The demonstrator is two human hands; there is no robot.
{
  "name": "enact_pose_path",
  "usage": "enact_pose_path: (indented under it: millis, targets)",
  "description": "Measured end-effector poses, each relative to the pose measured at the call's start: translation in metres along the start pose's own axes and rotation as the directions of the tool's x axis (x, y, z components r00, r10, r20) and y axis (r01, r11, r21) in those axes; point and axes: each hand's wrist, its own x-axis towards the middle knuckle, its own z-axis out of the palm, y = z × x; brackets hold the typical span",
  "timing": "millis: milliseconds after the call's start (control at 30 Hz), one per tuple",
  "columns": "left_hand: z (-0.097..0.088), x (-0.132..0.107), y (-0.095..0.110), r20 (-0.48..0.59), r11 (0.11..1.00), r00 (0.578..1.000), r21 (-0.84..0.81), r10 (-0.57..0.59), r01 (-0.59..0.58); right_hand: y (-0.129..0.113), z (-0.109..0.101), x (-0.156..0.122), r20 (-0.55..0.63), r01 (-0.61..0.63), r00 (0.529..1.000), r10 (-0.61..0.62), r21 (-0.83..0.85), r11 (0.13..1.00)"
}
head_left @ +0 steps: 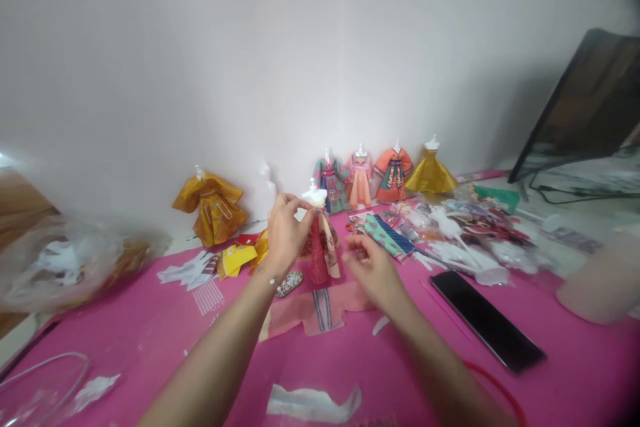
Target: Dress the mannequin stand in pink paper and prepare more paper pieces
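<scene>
My left hand (284, 235) pinches the white neck of a small mannequin (320, 237) that stands on the pink mat (350, 360) and wears a red and cream paper skirt. My right hand (373, 268) hovers just right of the skirt, its fingers curled loosely and nothing visible in them. A pink paper robe piece (320, 310) lies flat on the mat below the mannequin. A small patterned oval object (289, 283) rests beside my left wrist.
Several dressed paper-costume mannequins (377, 175) line the wall, and an orange one (213, 205) stands to the left. Packets of paper parts (450, 227) crowd the right. A dark phone (487, 319), plastic bags (65, 260) and white scraps (313, 403) also lie around.
</scene>
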Motion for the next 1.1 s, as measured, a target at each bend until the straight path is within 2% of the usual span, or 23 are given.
enact_pose_path:
  millis: [200,367,567,867,1100]
  targets:
    - [-0.002,0.001,-0.002,-0.004,0.998,1.000,-0.060,-0.010,0.009,0.003,0.035,0.060,-0.004,0.030,1.000,-0.030,0.244,0.969]
    - [-0.003,0.003,-0.005,0.010,0.993,0.999,-0.109,-0.042,0.043,0.006,0.047,0.085,0.048,0.052,0.996,-0.078,0.402,0.914]
    - [0.000,0.001,-0.009,0.020,0.974,0.996,-0.205,-0.090,0.092,0.006,0.042,0.092,0.076,0.059,0.991,-0.106,0.462,0.885]
    - [0.005,-0.003,-0.016,0.030,0.942,0.992,-0.311,-0.120,0.123,0.014,0.043,0.087,0.002,0.090,0.995,-0.101,0.429,0.899]
    - [0.005,-0.005,-0.021,0.045,0.916,0.990,-0.377,-0.131,0.138,0.013,0.043,0.086,-0.001,0.118,0.992,-0.128,0.395,0.911]
